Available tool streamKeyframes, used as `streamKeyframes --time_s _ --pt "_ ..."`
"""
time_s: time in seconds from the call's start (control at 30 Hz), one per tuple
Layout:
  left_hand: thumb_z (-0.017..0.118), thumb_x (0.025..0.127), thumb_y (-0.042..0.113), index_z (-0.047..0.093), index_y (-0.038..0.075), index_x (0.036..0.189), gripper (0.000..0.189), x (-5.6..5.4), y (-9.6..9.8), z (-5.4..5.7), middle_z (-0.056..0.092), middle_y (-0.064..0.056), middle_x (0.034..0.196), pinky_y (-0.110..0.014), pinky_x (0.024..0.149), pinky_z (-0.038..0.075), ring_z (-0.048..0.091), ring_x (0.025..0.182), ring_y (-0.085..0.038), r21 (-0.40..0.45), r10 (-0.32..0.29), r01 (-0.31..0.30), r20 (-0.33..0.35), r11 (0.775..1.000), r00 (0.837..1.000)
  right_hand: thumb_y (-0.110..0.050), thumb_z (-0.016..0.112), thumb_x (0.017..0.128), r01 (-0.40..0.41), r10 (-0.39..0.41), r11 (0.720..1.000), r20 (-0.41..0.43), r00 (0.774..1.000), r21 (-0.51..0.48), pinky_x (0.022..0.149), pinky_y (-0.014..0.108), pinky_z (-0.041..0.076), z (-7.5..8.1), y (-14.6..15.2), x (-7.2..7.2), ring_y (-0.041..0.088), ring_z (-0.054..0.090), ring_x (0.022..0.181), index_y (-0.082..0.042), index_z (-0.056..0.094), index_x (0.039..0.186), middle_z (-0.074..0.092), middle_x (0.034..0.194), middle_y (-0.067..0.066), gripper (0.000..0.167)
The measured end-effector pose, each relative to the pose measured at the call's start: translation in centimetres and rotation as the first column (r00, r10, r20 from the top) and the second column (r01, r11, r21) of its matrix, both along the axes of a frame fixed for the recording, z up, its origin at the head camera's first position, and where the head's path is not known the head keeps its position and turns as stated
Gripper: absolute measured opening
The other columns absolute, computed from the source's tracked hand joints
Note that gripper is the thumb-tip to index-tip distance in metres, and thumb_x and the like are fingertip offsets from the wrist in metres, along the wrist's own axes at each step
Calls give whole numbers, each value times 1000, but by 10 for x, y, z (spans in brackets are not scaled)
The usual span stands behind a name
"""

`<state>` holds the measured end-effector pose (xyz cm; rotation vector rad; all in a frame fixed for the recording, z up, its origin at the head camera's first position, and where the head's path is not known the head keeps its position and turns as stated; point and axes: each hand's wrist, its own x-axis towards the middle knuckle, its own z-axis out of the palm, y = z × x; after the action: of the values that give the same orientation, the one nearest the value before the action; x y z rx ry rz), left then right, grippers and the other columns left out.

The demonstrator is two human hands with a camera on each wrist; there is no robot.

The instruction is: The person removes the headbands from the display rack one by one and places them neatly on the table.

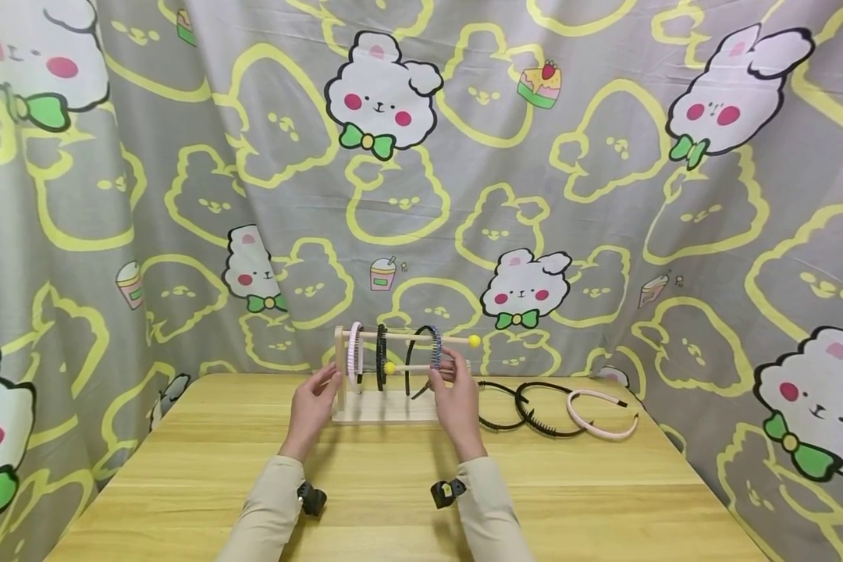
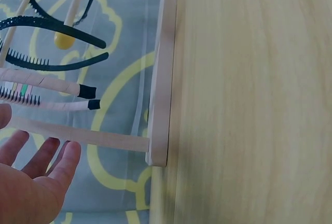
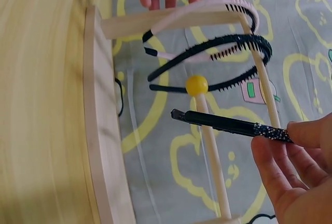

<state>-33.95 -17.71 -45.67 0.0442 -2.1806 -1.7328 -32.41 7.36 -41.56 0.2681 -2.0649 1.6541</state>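
A wooden rack (image 1: 386,406) has two horizontal rods with yellow ball ends. On its upper rod hang a pink headband (image 1: 353,357) and a black toothed headband (image 1: 382,357), both near the left upright. My right hand (image 1: 459,402) pinches a dark headband with a speckled, bluish band (image 3: 228,124) between thumb and fingers; its loop is around the upper rod, toward the rod's right end. Beside the left upright (image 2: 98,137) is my left hand (image 1: 312,402), fingers extended and near or against the wood. Whether they touch it I cannot tell.
Right of the rack, two black headbands (image 1: 551,432) and a pink headband (image 1: 604,433) lie overlapping on the wooden table (image 1: 365,499). A patterned curtain (image 1: 421,195) hangs behind the table. The lower rod's yellow ball (image 3: 197,85) points toward me.
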Motion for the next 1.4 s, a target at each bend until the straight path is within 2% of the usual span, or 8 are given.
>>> streamKeyframes --time_s 0.27,0.5,0.77,1.0,1.07,1.27,1.4 --pt "64 103 34 57 10 145 49 -4 -3 1 58 -17 146 -51 109 49 58 130 -38 19 -14 14 14 1000 1000 -1 65 98 58 -57 998 25 998 -36 85 33 62 4 18 -3 30 69 107 -12 54 141 69 115 15 45" --pt "64 103 34 57 9 145 49 -4 -3 1 59 -18 145 -50 109 49 59 129 -38 14 -8 8 8 1000 1000 -1 63 100 82 -80 996 52 995 -42 87 34 61 5 29 -4 30 67 109 -10 52 140 68 120 19 43" --pt "61 104 34 56 8 146 50 -2 -2 1 58 -20 145 -51 110 48 58 131 -39 12 -9 9 3 1000 1000 1 64 99 104 -96 989 79 992 -108 85 29 62 5 39 -6 31 68 110 -9 50 139 69 120 17 44" --pt "61 105 33 56 8 146 49 -2 -2 1 58 -19 145 -51 110 48 57 131 -38 17 -14 14 8 1000 1000 0 65 98 145 -138 984 70 988 -108 89 36 62 7 48 -5 31 67 111 -9 50 141 68 121 19 46" --pt "61 104 32 56 9 146 48 -2 -2 1 59 -18 145 -50 110 49 58 131 -37 23 -17 17 9 1000 1000 -1 64 99 158 -152 981 64 986 -108 89 35 61 8 51 -4 31 67 111 -9 50 141 68 121 20 45" --pt "61 104 34 56 9 146 49 -3 -3 1 58 -18 146 -51 110 48 57 132 -37 27 -26 26 10 999 1000 -3 63 101 173 -167 977 58 984 -124 85 22 58 8 60 -3 30 65 113 -9 48 141 68 120 17 43" --pt "61 104 35 55 10 147 50 -2 -3 0 57 -18 147 -51 110 48 56 132 -37 26 -33 32 15 999 999 -3 62 101 184 -179 974 52 982 -128 85 19 57 8 63 -2 31 64 114 -8 48 142 67 122 19 44"
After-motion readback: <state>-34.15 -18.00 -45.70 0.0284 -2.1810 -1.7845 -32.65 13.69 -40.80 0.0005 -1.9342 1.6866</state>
